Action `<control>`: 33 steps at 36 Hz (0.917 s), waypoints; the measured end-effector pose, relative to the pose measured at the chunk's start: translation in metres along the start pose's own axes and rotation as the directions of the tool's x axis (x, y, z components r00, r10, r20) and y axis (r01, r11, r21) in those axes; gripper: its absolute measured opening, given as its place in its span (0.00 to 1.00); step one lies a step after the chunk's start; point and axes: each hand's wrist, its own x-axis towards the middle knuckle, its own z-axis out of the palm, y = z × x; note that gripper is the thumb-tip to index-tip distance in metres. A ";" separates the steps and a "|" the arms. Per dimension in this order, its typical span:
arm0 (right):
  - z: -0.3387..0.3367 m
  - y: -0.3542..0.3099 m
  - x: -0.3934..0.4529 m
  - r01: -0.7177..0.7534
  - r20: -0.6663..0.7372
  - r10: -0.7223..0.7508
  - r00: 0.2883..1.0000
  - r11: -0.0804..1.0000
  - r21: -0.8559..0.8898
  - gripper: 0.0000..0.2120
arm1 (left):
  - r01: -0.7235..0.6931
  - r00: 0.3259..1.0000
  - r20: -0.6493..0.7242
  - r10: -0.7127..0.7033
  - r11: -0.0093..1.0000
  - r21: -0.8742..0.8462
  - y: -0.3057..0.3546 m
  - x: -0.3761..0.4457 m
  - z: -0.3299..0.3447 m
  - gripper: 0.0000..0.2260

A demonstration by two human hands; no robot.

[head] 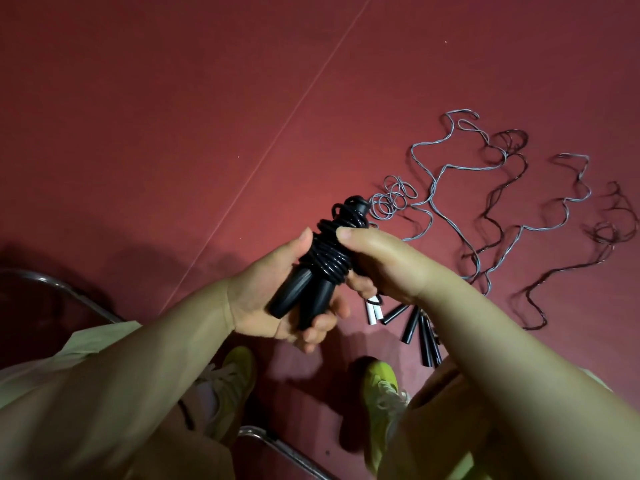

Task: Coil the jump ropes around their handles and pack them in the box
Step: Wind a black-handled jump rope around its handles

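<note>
- Two hands hold one black rope (325, 258) above the floor.
- Left hand (273, 306) grips both handles (304, 296); right hand (377, 261) pinches the coils.
- Cord looks springy and slick, likely to unwind; best held across the coils.
- Farther off, loose ropes (485, 209) sprawl on the floor (173, 98).
- No box visible.

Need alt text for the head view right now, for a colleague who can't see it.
Both hands, left hand and right hand, grip a black jump rope coiled around its paired handles. Loose ropes and handles lie on the red floor.
</note>
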 end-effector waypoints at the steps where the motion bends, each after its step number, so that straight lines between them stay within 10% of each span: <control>1: 0.000 0.000 0.000 -0.025 -0.045 0.023 0.999 0.999 -0.042 0.23 | 0.012 0.997 -0.077 -0.012 1.000 0.003 -0.001 0.002 -0.002 0.39; 15: -0.002 0.002 0.002 -0.295 -0.330 0.204 0.922 0.920 -0.256 0.24 | 0.229 0.714 -0.677 0.177 0.855 0.465 -0.005 0.016 0.008 0.35; 33: -0.004 0.000 0.002 -0.284 -0.392 0.173 0.903 0.927 -0.246 0.19 | 0.224 0.483 -0.768 0.421 0.788 0.573 0.004 0.016 0.002 0.27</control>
